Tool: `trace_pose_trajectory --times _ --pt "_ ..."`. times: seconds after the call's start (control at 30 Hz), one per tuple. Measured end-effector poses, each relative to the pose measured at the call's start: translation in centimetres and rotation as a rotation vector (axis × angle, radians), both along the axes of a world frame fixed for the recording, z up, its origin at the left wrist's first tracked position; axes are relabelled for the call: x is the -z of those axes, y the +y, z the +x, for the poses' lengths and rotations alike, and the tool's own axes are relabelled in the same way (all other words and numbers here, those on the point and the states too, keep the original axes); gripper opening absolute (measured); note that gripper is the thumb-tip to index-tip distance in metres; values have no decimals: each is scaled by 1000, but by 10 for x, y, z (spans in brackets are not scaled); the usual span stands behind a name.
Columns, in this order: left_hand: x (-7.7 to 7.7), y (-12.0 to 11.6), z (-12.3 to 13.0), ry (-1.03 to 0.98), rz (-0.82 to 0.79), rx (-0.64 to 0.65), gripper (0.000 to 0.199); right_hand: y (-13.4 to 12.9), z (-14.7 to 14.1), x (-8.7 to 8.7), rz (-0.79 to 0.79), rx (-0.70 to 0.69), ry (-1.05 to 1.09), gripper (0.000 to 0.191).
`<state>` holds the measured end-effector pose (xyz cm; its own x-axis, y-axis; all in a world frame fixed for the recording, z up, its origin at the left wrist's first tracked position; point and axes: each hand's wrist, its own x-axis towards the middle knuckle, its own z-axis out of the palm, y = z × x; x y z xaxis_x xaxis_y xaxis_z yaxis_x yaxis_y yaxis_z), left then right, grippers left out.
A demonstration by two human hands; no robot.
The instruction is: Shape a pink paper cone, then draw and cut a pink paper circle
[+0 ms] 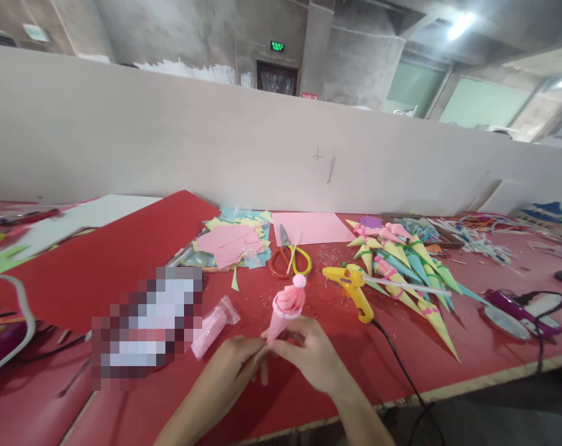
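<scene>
A pink paper ice cream cone (pixel 285 313), topped with a pink swirl and a pale pom-pom, stands nearly upright between my hands over the front of the table. My right hand (pixel 311 350) is closed around its lower part, thumb toward me. Fingers of my left hand (pixel 243 359) pinch at the cone's bottom tip, which they partly hide. Just left of the hands lies a pink roll in clear plastic (pixel 214 325). To the right rests a yellow glue gun (pixel 355 290) with a clear glue stick in its back.
Scissors with red and yellow handles (pixel 290 257) lie beyond the cone. Finished paper cones (pixel 408 260) are heaped at the right, near a purple hair-dryer-like device (pixel 525 313). Paper scraps (pixel 229 241), a pink sheet (pixel 313 228) and red card (pixel 136 248) lie farther back. A pixelated object (pixel 150 325) is at left.
</scene>
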<state>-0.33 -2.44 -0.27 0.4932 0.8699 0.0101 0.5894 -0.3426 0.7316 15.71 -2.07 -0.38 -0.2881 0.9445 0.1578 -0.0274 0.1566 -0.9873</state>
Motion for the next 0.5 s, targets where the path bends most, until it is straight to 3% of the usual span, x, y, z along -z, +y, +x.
trace_pose_trajectory --times 0.27,0.5 --pt "-4 2 0 -39 27 -73 47 0 -6 4 69 22 -13 10" --pt "3 2 1 -10 57 -213 37 -4 -15 3 130 163 -80 14"
